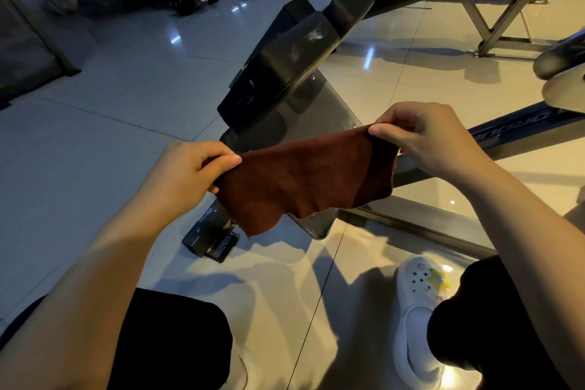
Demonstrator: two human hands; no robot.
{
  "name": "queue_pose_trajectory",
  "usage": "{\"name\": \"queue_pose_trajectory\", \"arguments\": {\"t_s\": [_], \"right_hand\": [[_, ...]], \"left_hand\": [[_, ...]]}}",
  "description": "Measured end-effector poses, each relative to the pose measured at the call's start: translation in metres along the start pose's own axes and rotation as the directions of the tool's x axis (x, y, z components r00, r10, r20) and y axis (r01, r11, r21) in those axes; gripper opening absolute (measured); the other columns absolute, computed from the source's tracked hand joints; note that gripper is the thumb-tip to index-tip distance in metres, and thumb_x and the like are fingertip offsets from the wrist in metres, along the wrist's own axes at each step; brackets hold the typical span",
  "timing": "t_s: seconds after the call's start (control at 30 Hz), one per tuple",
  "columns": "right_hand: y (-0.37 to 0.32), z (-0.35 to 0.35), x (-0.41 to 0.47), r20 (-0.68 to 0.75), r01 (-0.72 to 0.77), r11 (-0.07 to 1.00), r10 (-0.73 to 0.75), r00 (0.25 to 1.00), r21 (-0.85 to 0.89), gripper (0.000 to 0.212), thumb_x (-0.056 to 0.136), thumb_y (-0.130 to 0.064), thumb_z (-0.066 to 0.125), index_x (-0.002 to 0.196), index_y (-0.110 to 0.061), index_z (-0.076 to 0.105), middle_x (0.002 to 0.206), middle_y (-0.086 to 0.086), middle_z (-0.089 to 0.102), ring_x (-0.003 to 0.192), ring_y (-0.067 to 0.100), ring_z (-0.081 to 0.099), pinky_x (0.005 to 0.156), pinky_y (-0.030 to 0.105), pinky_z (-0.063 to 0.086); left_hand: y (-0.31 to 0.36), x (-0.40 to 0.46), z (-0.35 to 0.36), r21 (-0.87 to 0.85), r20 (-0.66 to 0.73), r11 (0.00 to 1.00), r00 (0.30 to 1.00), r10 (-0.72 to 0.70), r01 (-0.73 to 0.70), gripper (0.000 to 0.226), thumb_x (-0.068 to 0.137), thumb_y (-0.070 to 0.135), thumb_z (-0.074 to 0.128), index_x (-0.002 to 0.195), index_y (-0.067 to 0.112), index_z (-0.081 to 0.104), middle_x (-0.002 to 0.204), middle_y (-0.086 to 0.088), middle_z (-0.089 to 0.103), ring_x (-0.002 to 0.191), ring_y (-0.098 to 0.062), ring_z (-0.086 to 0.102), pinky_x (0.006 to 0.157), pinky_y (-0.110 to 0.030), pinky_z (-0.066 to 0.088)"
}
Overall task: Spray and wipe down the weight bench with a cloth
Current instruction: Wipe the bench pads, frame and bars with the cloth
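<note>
Brown cloth (304, 177) held spread in the air between both hands, in front of and below the black pad (285, 70) of the weight bench, over the grey frame plate (319, 114) beneath that pad. Left hand (190, 171) pinching the cloth's upper left corner, thumb over curled fingers; right hand (424, 136) pinching the upper right corner, thumb and forefinger closed on the hem. Top edge drawn nearly taut from corner to corner; lower edge hanging free in uneven folds, sagging lowest toward the left corner.

Judged light, soft and fully limp: no stiffness of its own, shaped only by the two pinch points and gravity. Nap apparently matte and grippy, so unlikely to slip from the fingers. Nothing fragile. Best taken at the corners for spreading or folding, as here; for wiping, likely better bunched or folded into a palm-sized wad under flat fingers, so that pressure reaches the pad evenly.

Pad upholstery dark, smooth and faintly glossy, with pale streaks or scuffs on its upper face (311, 36); wet or merely worn, cannot tell. Probably firm under the cloth and slick once sprayed. Stitched seam (292, 84) along the pad's lower edge a likely trap for grime.

No spray bottle in view. Tiled floor (133, 95) below the pad, glossy and reflective; a white clog (418, 304) on it, below and right of the cloth.
</note>
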State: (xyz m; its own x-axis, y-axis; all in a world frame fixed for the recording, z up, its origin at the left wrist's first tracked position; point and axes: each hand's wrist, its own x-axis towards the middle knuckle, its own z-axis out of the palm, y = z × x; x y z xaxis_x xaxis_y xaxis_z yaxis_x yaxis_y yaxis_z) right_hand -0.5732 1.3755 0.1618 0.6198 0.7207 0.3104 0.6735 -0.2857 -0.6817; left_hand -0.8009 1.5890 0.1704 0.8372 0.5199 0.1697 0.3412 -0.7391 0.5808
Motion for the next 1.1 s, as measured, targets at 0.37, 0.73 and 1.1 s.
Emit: {"name": "queue_pose_trajectory", "arguments": {"t_s": [0.37, 0.73, 1.1], "right_hand": [[-0.005, -0.002, -0.001, -0.027, -0.017, 0.997, 0.015, 1.000, -0.074, 0.026, 0.088, -0.043, 0.061, 0.079, -0.018, 0.063, 0.069, -0.004, 0.058, 0.064, 0.011, 0.056, 0.058, 0.025, 0.045], [0.003, -0.011, -0.003, 0.105, -0.067, 0.970, 0.044, 0.993, 0.233, 0.010, 0.080, -0.020, 0.074, 0.084, -0.016, 0.065, 0.077, 0.000, 0.066, 0.063, 0.010, 0.066, 0.060, 0.020, 0.053], [0.005, -0.009, -0.005, -0.053, -0.033, 0.999, 0.034, 0.998, 0.019, 0.014, 0.084, -0.031, 0.072, 0.084, -0.021, 0.062, 0.079, -0.006, 0.059, 0.073, 0.008, 0.053, 0.061, 0.020, 0.042]], "left_hand": [[-0.002, 0.004, 0.002, -0.019, -0.066, 0.999, 0.997, -0.033, 0.032, 0.012, 0.083, 0.023, 0.069, 0.078, 0.030, 0.061, 0.078, 0.008, 0.064, 0.073, -0.007, 0.062, 0.055, -0.014, 0.047], [-0.004, 0.005, 0.003, -0.080, -0.094, 0.995, 0.993, -0.067, 0.060, 0.007, 0.088, 0.027, 0.062, 0.094, 0.029, 0.065, 0.084, 0.014, 0.063, 0.075, -0.010, 0.065, 0.065, -0.017, 0.049], [0.000, 0.004, 0.004, -0.120, -0.007, 0.992, 0.999, -0.037, 0.036, 0.012, 0.073, 0.039, 0.072, 0.080, 0.030, 0.069, 0.063, 0.007, 0.061, 0.065, -0.008, 0.061, 0.065, -0.024, 0.051]]}}
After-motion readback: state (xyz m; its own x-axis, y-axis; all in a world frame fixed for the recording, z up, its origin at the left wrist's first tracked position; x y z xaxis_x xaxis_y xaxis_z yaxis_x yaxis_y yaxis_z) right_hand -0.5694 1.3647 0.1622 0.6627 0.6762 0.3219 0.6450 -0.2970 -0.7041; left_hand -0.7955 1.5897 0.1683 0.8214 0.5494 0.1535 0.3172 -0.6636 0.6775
